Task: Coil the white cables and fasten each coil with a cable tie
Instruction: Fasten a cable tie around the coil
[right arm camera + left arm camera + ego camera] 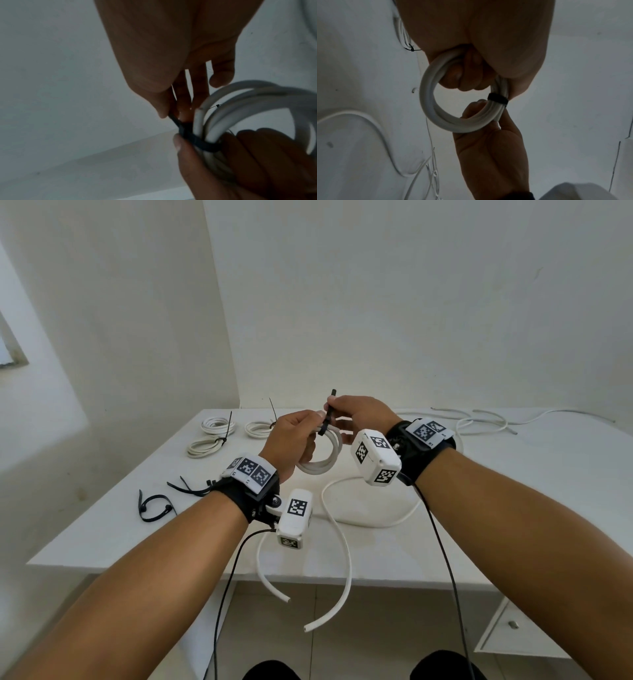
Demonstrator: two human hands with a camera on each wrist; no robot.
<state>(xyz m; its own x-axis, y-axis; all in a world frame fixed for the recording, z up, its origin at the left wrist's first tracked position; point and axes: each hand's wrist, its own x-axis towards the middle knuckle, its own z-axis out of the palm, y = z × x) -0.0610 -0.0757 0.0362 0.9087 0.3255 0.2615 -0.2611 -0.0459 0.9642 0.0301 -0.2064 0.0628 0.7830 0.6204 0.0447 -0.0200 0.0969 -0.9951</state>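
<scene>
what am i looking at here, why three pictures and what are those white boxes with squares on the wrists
There is no robot: a person works with two bare hands. The big picture comes from a camera worn on the head. The white boxes are wrist cameras, and they took the other two, darker, close-up pictures.

The left hand grips a white cable coil above a white table. The right hand pinches the tail of a black cable tie that is looped round the coil, as the left wrist view shows.

On the table lie finished tied coils at the far left, spare black cable ties nearer, and loose white cables at the far right.
</scene>
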